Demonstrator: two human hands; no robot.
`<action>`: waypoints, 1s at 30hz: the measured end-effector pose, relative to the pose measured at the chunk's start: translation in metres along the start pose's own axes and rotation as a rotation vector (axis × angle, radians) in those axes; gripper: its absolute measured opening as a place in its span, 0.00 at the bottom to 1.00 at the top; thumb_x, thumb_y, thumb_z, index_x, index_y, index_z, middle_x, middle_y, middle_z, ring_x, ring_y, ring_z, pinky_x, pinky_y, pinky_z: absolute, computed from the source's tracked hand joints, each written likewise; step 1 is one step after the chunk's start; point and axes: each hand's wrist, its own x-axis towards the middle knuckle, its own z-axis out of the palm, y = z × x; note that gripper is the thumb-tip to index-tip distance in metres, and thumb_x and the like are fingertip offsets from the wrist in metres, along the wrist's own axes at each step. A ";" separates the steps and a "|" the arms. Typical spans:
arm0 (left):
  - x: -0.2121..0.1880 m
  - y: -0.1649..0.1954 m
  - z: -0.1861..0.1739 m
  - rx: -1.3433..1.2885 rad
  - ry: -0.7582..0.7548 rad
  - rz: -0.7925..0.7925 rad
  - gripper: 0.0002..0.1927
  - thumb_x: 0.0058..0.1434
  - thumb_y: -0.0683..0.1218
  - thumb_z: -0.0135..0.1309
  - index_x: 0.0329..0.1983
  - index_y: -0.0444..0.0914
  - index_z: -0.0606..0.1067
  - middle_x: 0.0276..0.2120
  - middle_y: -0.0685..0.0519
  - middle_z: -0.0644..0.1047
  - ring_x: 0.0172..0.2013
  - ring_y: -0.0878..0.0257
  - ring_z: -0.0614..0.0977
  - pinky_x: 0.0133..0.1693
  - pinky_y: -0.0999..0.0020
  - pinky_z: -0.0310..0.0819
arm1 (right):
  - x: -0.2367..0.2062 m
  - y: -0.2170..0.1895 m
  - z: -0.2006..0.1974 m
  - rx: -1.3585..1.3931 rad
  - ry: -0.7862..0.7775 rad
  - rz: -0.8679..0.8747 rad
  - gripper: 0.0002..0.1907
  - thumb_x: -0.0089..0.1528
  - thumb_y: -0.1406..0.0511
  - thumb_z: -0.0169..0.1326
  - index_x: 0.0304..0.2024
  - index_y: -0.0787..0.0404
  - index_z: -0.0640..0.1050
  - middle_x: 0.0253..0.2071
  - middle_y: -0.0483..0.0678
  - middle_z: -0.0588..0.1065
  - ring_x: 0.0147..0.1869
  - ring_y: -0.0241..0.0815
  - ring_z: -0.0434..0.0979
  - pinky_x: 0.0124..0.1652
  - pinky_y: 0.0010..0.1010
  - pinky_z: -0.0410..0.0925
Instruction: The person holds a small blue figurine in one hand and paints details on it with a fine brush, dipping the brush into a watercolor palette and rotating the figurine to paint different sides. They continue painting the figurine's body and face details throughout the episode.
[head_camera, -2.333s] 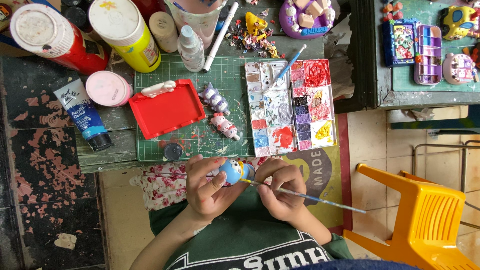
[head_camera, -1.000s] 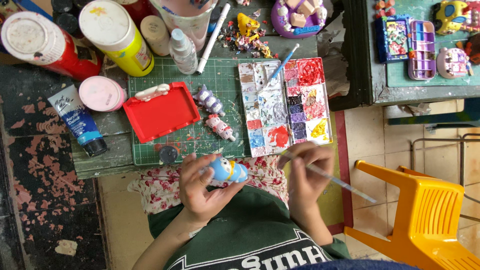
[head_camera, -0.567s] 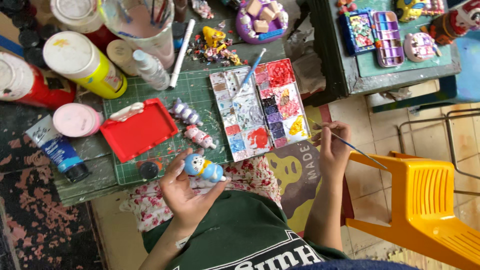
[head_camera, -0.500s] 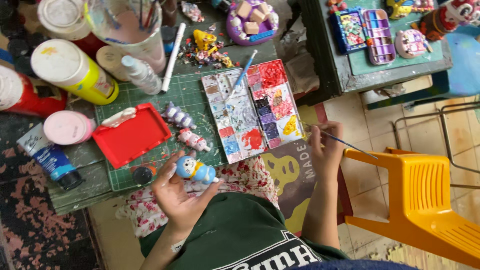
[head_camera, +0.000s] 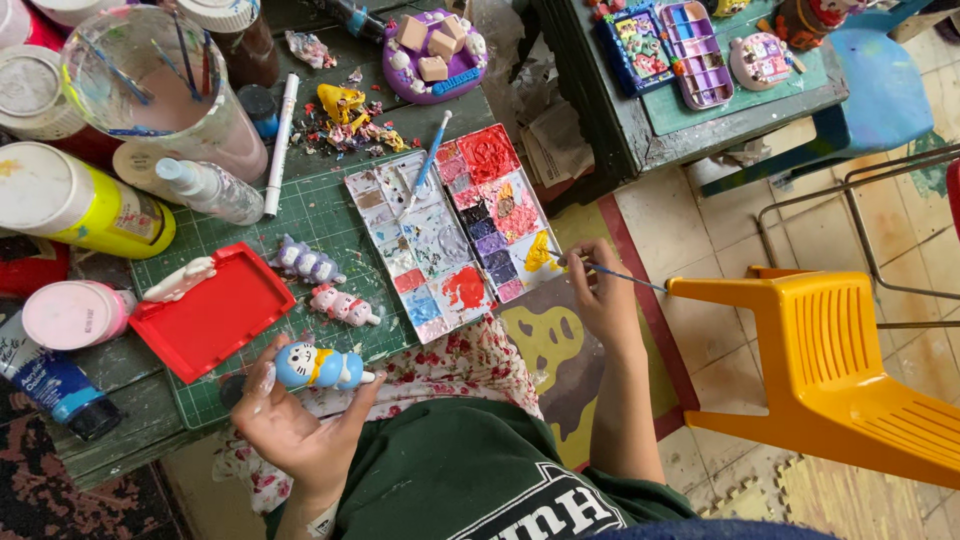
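My left hand (head_camera: 285, 425) holds a small blue and white figurine (head_camera: 318, 367) with a yellow collar, lying sideways above my lap. Out to the right, my right hand (head_camera: 603, 295) grips a thin paintbrush (head_camera: 625, 277); its tip touches the yellow paint at the lower right corner of the paint palette (head_camera: 455, 235). The palette has several wells of red, purple, blue and grey paint and rests on a green cutting mat (head_camera: 325, 235). A second brush with a blue handle (head_camera: 428, 165) rests across the palette's top.
Two small painted figurines (head_camera: 322, 285) and a red tray (head_camera: 212, 312) sit on the mat. Paint bottles, a yellow tube (head_camera: 85, 205) and a brush cup (head_camera: 160, 90) crowd the left. An orange plastic chair (head_camera: 830, 365) stands at my right; a second table (head_camera: 700, 75) is beyond.
My right hand left the figurine and swung right with the brush to the palette's yellow paint. My left hand kept the figurine and lowered slightly. The view shifted right.
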 end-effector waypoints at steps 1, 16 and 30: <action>0.000 0.000 0.000 -0.005 -0.003 -0.002 0.50 0.46 0.36 0.74 0.66 0.39 0.55 0.67 0.37 0.65 0.68 0.49 0.71 0.65 0.54 0.71 | 0.000 0.000 0.000 -0.002 0.003 -0.002 0.05 0.69 0.68 0.52 0.44 0.64 0.73 0.34 0.48 0.79 0.34 0.34 0.77 0.33 0.26 0.70; 0.012 0.001 0.014 0.170 0.035 0.238 0.51 0.46 0.41 0.78 0.67 0.42 0.57 0.60 0.44 0.68 0.57 0.52 0.76 0.57 0.57 0.76 | -0.012 -0.049 -0.005 0.570 -0.030 -0.103 0.08 0.72 0.69 0.46 0.51 0.65 0.73 0.48 0.52 0.77 0.46 0.39 0.79 0.41 0.29 0.72; -0.004 -0.010 0.011 0.047 0.040 0.286 0.52 0.47 0.42 0.77 0.71 0.50 0.59 0.60 0.50 0.63 0.56 0.52 0.76 0.50 0.58 0.81 | -0.071 -0.107 0.088 0.847 -0.583 -0.445 0.07 0.67 0.72 0.58 0.42 0.65 0.71 0.40 0.57 0.76 0.42 0.45 0.79 0.42 0.34 0.74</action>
